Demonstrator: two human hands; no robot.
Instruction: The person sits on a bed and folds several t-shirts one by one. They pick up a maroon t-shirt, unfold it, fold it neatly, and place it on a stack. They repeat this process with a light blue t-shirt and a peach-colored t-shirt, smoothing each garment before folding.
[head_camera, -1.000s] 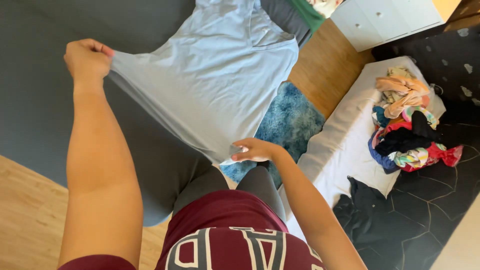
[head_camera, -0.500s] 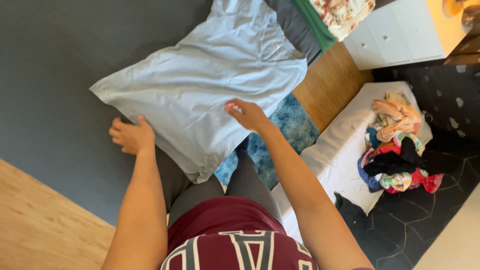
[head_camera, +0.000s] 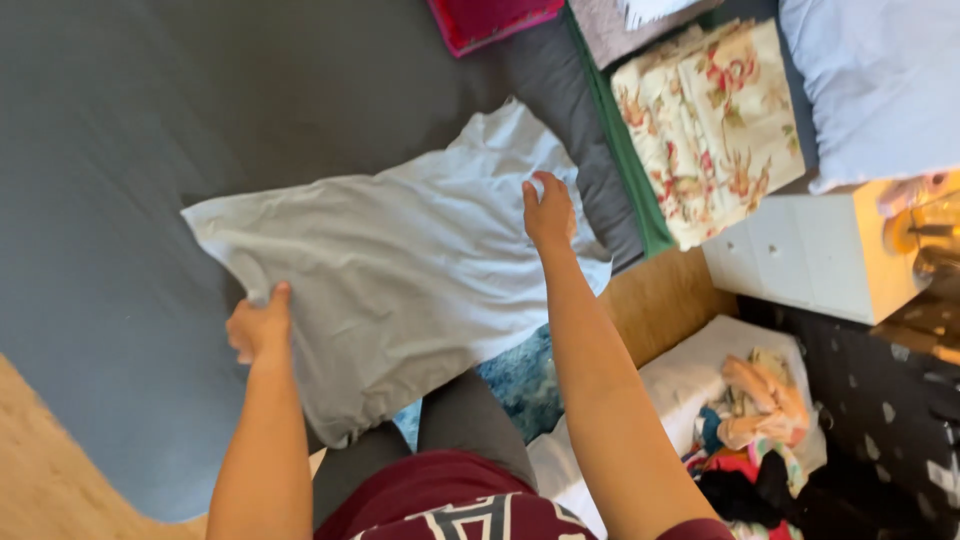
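Note:
A pale blue shirt (head_camera: 400, 270) lies spread over the dark grey bed surface (head_camera: 130, 150), its lower edge hanging past the bed's side. My left hand (head_camera: 258, 328) pinches the cloth near the shirt's left edge. Farther right, my right hand (head_camera: 549, 212) rests flat on the shirt with the fingers together, close to its right edge.
A floral folded cloth (head_camera: 715, 130) on a green one sits at the upper right, a pale pillow (head_camera: 880, 90) beyond it. A white drawer unit (head_camera: 800, 260), a blue rug (head_camera: 520, 385) and a white surface with a heap of mixed clothes (head_camera: 760, 440) lie below right.
The shirt went from held up in the air to laid on the bed. Both hands came down onto it, and the view shifted towards the folded cloths.

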